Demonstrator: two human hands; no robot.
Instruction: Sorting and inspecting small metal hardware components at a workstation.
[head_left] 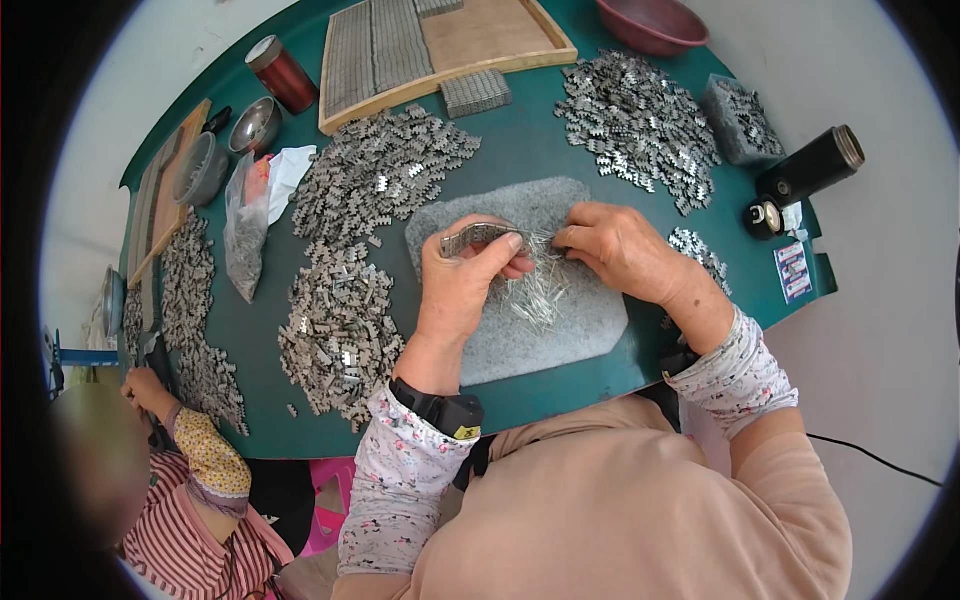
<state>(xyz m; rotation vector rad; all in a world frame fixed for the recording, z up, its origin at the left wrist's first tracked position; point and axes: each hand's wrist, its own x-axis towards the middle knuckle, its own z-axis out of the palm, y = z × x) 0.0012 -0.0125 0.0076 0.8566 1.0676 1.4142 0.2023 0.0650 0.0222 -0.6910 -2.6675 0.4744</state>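
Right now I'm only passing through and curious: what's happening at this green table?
A person seated at the green table is working over a grey felt pad. The left hand holds a short strip of linked metal pieces in its grip, while the right hand pinches at thin metal pins scattered on the pad. Heaps of small metal links lie all around, and a wooden tray sits at the far edge. Another person sits to the left.
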